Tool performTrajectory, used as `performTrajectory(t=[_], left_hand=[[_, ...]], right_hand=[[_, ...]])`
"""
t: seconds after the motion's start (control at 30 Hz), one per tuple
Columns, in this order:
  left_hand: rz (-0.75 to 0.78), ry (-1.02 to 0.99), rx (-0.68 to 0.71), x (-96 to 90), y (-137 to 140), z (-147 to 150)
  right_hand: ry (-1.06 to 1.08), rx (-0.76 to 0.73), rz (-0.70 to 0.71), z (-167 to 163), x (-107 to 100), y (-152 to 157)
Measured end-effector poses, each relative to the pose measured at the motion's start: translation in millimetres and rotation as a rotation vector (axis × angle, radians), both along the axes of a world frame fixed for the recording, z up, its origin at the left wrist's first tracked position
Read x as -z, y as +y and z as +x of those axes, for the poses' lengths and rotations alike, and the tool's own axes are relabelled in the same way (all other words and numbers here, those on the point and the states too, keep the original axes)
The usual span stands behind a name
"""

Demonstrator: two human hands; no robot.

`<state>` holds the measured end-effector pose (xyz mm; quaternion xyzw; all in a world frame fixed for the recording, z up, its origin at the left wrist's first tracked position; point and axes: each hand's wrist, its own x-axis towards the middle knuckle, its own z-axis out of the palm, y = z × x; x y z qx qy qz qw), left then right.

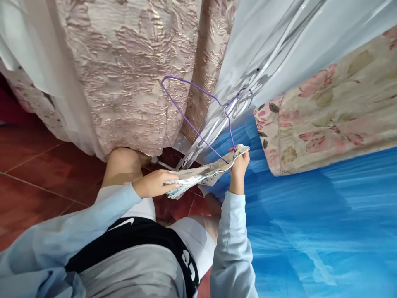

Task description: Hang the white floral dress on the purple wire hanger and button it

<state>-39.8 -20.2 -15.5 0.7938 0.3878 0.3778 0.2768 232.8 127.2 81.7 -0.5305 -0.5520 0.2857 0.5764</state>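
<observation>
A thin purple wire hanger (189, 119) is in front of me, its hook end by the white metal bars. One corner of it goes into a light patterned cloth (214, 169) with blue and yellow marks; what kind of garment it is, I cannot tell. My right hand (240, 163) is closed on the cloth at that corner of the hanger. At the cloth's other end, my left hand (156, 182) pinches the bunched edge between thumb and fingers. The cloth is stretched between both hands above my lap.
A pale pink floral curtain (139, 62) hangs ahead, beside white metal bars (279, 45). On the right, a floral fabric (328, 103) lies over a blue surface (316, 219). Red floor tiles (37, 174) show at left.
</observation>
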Motion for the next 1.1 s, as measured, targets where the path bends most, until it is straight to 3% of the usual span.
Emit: performTrajectory(t=[0.17,0.27,0.4,0.57,0.73,0.9,1.1], left_hand=[[0.057,0.026,-0.162,1.2,19,-21],[0.114,0.169,-0.197,-10.4,39,-41],[0.2,0.328,-0.266,-30.8,78,-80],[0.173,0.426,-0.277,-63.7,142,-135],[0.13,0.334,-0.364,-96.5,190,-164],[0.067,0.234,-0.475,-116.1,204,-162],[-0.053,0.041,-0.554,-128.6,203,-147]], right_hand=[[-0.024,0.054,0.146,7,-4,-1],[-0.024,0.146,0.279,15,-10,-3],[0.021,0.122,0.341,18,-18,-9],[-0.017,0.035,0.238,7,-20,-16],[-0.08,-0.092,0.032,-4,-20,-18],[-0.165,-0.253,-0.012,-8,-28,-28],[-0.106,-0.311,0.002,-14,-35,-36]])
